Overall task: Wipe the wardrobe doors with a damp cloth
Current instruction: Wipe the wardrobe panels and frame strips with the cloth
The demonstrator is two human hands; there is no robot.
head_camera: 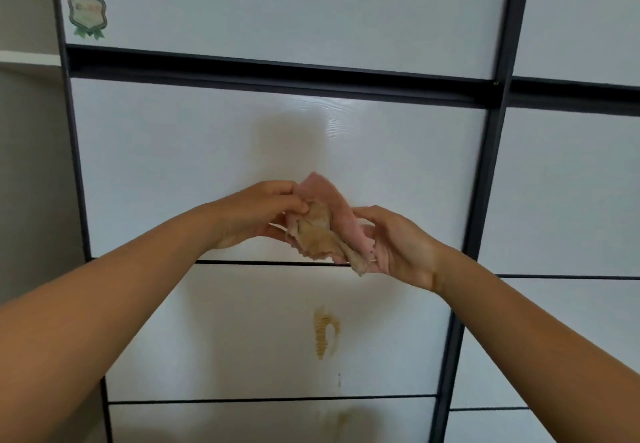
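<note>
Cloth [322,226] is pink with a big brown stained patch, held up in front of the door [277,151]. Left hand [256,212] pinches one end, right hand [391,245] curls under the other. Brown smear [325,331] sits on the panel right below.

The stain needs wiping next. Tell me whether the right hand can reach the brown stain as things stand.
Probably yes. The brown stain lies on the door panel just below the right hand, with nothing between; the left hand also holds the cloth.
</note>
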